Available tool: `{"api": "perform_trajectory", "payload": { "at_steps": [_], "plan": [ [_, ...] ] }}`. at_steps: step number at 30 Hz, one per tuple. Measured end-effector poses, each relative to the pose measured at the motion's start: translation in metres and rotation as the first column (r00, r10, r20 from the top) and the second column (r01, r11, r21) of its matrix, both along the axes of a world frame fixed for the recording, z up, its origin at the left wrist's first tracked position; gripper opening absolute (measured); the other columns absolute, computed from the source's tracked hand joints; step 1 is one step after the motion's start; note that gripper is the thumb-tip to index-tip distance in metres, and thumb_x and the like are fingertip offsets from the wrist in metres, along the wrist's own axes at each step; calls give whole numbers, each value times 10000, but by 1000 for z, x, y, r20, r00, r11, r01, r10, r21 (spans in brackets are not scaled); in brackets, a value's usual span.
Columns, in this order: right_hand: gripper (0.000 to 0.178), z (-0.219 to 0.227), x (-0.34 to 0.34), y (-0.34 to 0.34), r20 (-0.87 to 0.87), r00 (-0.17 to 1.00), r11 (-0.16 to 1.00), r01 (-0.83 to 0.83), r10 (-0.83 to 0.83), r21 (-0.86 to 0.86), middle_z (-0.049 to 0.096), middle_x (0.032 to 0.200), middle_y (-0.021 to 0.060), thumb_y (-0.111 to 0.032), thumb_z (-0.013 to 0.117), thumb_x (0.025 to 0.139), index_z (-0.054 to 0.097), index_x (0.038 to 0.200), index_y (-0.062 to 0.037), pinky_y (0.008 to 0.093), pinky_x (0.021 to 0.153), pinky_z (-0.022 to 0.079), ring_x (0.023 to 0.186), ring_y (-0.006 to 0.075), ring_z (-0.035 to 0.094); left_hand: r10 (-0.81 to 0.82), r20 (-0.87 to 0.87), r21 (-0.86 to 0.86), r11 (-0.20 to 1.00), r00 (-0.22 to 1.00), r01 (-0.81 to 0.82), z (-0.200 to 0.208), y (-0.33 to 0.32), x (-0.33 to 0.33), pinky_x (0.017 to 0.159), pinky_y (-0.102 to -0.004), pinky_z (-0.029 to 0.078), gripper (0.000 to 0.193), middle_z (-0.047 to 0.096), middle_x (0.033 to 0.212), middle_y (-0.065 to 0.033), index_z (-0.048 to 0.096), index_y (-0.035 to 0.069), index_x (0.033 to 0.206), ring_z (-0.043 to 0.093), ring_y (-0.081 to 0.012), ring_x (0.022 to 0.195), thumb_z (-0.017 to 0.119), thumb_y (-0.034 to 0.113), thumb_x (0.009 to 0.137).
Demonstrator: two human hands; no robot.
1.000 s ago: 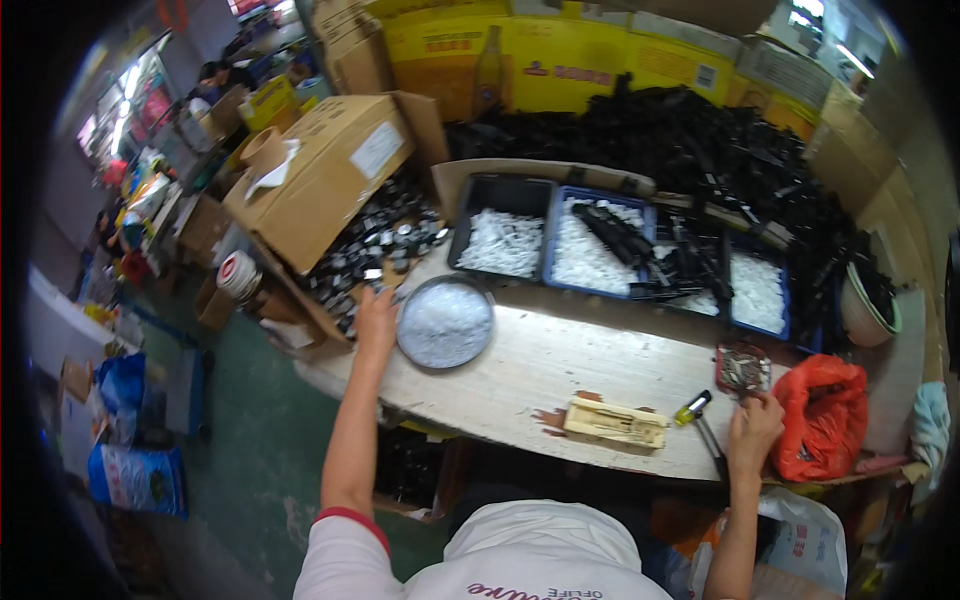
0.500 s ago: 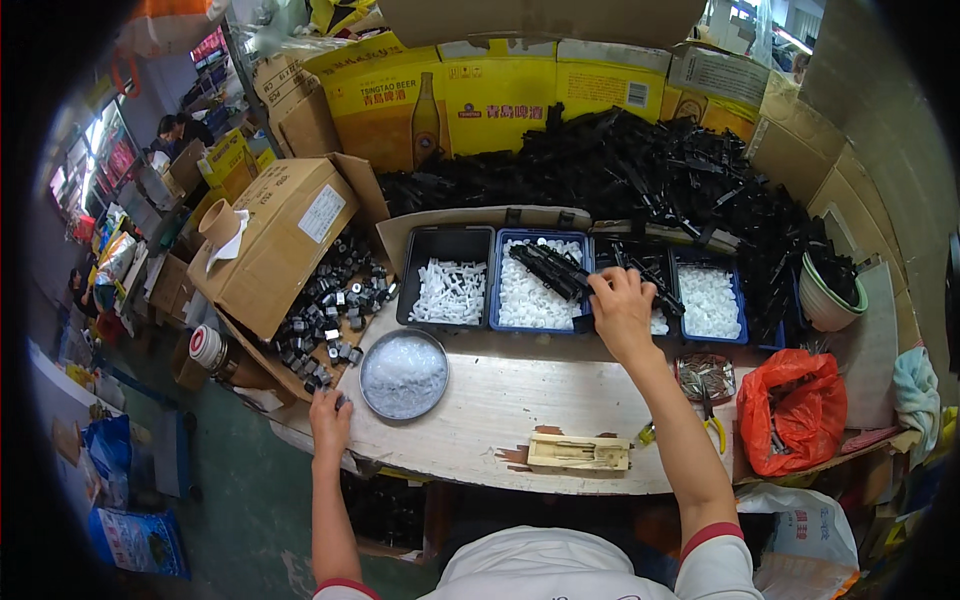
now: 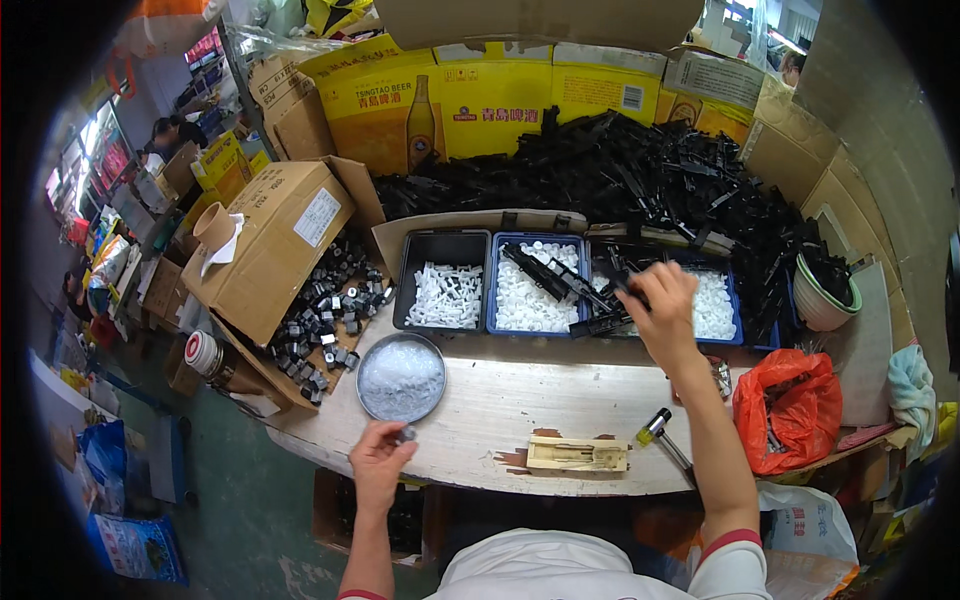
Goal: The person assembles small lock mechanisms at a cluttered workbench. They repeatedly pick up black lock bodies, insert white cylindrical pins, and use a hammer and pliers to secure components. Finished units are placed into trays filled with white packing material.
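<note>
My left hand [image 3: 378, 465] pinches a small grey-and-black block [image 3: 406, 434] between thumb and fingertips, just below a round metal dish [image 3: 363, 398] of whitish translucent paste. Similar small blocks [image 3: 318, 318] lie heaped in a tipped carton at the left. Over the bins, my right hand [image 3: 662, 305] is closed on a long black plastic part [image 3: 606, 323]; its far details blur into other black parts. Another black part [image 3: 535, 270] rests across white pieces [image 3: 515, 305] in a blue bin. On the table before me sits a cream-coloured block fixture [image 3: 578, 455].
Behind the bins rises a big heap of black parts [image 3: 640, 170]. A black bin [image 3: 447, 243] holds white pegs. At the right are a red plastic bag [image 3: 790, 400], a hammer [image 3: 655, 427] and a pale bowl [image 3: 822, 300]. An open carton [image 3: 265, 250] stands left.
My left hand has moved right from the carton's edge to below the dish, now with a small block. My right hand has shifted right, drawing a black part from the bins.
</note>
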State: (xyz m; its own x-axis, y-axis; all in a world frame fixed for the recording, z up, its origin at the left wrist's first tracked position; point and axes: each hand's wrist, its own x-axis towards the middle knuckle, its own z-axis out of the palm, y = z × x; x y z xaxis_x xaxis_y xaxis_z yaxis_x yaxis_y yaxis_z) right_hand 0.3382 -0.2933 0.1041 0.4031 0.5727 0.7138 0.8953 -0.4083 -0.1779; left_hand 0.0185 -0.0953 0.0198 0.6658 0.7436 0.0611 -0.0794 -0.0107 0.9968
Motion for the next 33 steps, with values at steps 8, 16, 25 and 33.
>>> {"api": "perform_trajectory", "payload": {
  "at_steps": [8,16,25,33],
  "plan": [
    [161,-44,-123,-55,-199,973,778,-212,114,-592,534,842,94,-75,575,633,529,785,-49,448,862,297,840,233,497,-316,-73,-81,947,946,310,-18,-54,37,658,-187,420,264,516,876,-26,598,-29,940,506,-83,769,647,-84,687],
    [362,-92,-151,-51,-236,951,741,-303,198,-599,423,1288,2,-158,590,748,531,1101,-103,512,965,177,1148,171,402,-321,-60,-91,945,945,315,-19,-64,42,644,-183,409,242,528,865,-16,609,-17,934,487,-61,737,672,-35,701],
    [393,-86,-137,-47,-730,652,816,-526,205,-240,469,1247,26,-281,454,873,462,1205,-71,449,960,210,1135,180,408,-438,-219,171,863,872,476,-6,-76,68,595,-186,398,244,531,830,-22,627,11,911,478,-59,667,689,-1,675],
    [367,-109,-133,-55,-706,608,900,-426,364,97,566,1088,59,-296,419,898,508,1144,-39,337,894,290,980,217,486,-436,-323,569,620,840,540,-18,-94,94,649,-322,459,275,506,843,-92,581,8,914,538,-247,771,641,-30,648]
  ]
}}
